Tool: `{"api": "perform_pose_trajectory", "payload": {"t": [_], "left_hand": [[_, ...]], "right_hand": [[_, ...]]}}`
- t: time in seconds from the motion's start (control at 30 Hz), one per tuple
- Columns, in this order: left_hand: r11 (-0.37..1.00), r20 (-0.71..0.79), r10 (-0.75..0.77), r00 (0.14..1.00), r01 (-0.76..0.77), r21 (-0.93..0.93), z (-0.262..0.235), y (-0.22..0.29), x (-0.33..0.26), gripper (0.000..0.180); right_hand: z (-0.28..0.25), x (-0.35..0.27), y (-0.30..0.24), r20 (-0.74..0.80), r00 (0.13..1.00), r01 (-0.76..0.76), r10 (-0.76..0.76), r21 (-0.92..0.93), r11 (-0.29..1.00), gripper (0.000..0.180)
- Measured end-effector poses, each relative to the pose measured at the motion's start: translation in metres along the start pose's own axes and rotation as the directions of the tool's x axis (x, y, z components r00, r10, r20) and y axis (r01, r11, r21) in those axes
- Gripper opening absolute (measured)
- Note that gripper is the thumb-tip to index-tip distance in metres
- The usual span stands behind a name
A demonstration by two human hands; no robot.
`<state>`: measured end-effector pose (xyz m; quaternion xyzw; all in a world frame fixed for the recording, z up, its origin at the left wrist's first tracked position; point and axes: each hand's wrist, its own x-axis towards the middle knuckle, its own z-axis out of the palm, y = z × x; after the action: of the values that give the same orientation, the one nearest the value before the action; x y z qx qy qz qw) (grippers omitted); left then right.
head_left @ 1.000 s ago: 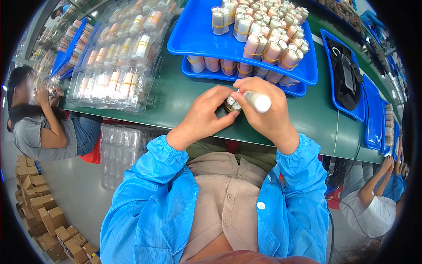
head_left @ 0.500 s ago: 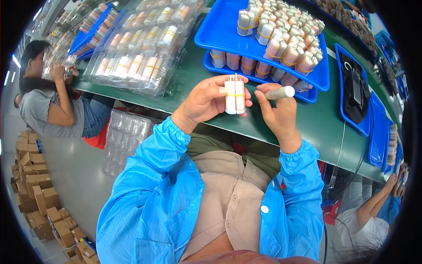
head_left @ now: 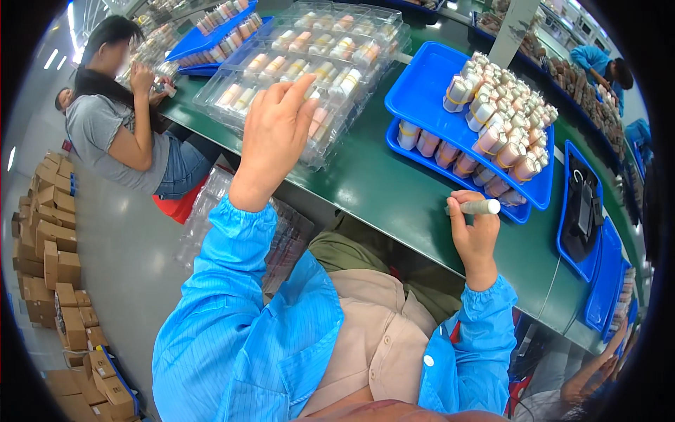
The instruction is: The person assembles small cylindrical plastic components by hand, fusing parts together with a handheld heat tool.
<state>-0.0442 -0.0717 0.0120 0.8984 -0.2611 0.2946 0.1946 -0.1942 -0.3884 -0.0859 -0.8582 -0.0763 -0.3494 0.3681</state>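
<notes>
My left hand [head_left: 278,133] reaches over the stacked clear plastic trays [head_left: 309,156], back of the hand up and fingers stretched out. No object shows in it, though its underside is hidden. Close to its thumb, a pale pink-and-white cylinder bundle [head_left: 320,124] sits in a tray pocket, among several similar yellow-banded bundles. In my right hand [head_left: 475,243], above the front edge of the green table, is a thick whitish pen, like a marker [head_left: 481,207], its white end pointing right.
Two stacked blue trays [head_left: 415,91] hold many banded cylinder bundles [head_left: 503,116]. Farther right, a blue tray [head_left: 568,158] carries a black device. A person in grey [head_left: 112,133] works at the left. Cardboard boxes [head_left: 53,225] line the floor. More clear trays [head_left: 281,239] are below the table edge.
My left hand has moved left and away, from holding a cylinder bundle in front of me to over the clear trays. My right hand keeps the marker. The view has shifted left.
</notes>
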Motion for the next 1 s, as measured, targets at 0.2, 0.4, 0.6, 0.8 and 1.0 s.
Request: {"api": "perform_pose_trajectory", "payload": {"t": [0.2,0.4,0.6,0.8,1.0], "left_hand": [[0.996,-0.070,0.047,0.996,-0.053,-0.077,0.002,-0.004,0.008,0.033],[0.976,-0.281,0.102,0.954,-0.150,-0.157,0.013,0.048,0.005,0.025],[0.888,-0.194,0.252,0.948,-0.306,-0.344,0.093,0.140,0.054,0.041],[0.907,0.124,0.017,0.992,0.037,-0.420,0.147,0.145,0.094,0.048],[0.817,-0.216,0.098,0.971,-0.203,-0.540,0.097,0.150,0.051,0.048]], "right_hand": [[-0.003,0.000,0.000,-0.014,1.000,-0.002,0.003,0.018,1.000,0.020],[-0.004,0.002,-0.003,-0.025,0.997,0.077,-0.078,-0.016,0.997,0.019],[-0.007,0.002,-0.006,0.000,0.992,0.129,-0.129,-0.113,0.985,0.023],[-0.009,0.002,-0.005,-0.003,0.988,0.154,-0.155,-0.101,0.983,0.024],[-0.016,0.001,-0.005,-0.089,0.994,0.066,-0.064,0.023,0.998,0.024]]}}
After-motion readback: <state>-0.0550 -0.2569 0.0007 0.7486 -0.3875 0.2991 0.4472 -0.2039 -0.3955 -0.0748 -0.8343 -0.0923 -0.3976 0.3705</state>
